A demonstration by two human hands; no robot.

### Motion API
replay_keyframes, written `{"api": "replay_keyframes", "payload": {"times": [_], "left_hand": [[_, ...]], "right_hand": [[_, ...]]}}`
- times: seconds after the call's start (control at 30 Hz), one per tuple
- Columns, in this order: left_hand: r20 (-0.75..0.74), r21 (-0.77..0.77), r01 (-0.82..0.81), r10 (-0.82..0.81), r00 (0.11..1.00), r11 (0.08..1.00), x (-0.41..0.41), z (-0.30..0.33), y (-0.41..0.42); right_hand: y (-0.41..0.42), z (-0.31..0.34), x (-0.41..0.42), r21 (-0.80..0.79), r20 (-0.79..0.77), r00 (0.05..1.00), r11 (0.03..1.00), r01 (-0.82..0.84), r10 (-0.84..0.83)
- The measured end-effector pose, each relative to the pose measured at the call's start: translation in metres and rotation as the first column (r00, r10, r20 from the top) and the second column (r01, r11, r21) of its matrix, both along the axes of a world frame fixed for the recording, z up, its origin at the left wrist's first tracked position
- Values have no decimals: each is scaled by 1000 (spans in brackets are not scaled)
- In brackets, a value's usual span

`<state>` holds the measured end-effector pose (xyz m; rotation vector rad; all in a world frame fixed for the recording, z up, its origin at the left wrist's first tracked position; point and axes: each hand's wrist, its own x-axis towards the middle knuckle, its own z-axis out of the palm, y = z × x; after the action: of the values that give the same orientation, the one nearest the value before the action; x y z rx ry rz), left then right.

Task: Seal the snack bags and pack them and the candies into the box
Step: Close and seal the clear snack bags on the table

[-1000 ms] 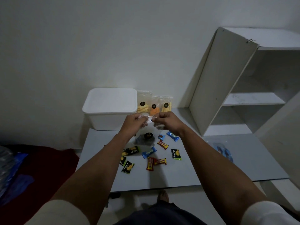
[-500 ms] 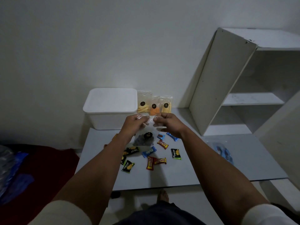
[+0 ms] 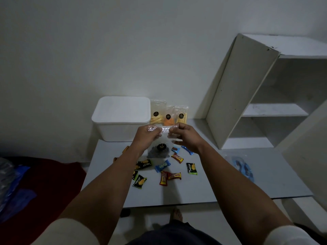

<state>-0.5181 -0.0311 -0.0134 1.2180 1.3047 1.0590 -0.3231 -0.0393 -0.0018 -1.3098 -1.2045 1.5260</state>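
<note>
White wall stood behind the grey table, with a shelf unit at its right end. I saw the left hand and right hand held up above the table, each pinching the top edge of a clear bag of dark snacks with a black label. Against the frame half a second earlier, both hands sat closer together along the seal, and the bag hung much as before. Below it the candies lay scattered on the table, unmoved. The white box, lid on, stood at the far edge near the wall, and three bags of yellow and orange snacks leaned just beside it. In that dim light I could not tell whether the seal was fully pressed. A blue packet lay near the table's right side.
</note>
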Motion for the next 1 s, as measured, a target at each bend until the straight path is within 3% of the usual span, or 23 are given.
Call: {"api": "replay_keyframes", "payload": {"times": [0.37,0.47,0.6,0.8,1.0], "left_hand": [[56,-36,-19,21,998,999,-2,4,-2],[11,-4,12,-12,1000,1000,-3,3,-1],[-27,36,37,-36,999,999,-1,3,-1],[58,-11,-5,6,998,1000,5,5,-2],[-37,50,64,-62,997,997,7,3,4]], "right_hand": [[0,-1,8,6,-101,989,994,105,-104],[0,-1,11,-12,-119,985,993,121,-121],[1,-1,13,-4,-107,989,994,107,-106],[3,2,15,66,-23,995,993,94,-93],[1,4,12,74,60,996,996,58,-62]]}}
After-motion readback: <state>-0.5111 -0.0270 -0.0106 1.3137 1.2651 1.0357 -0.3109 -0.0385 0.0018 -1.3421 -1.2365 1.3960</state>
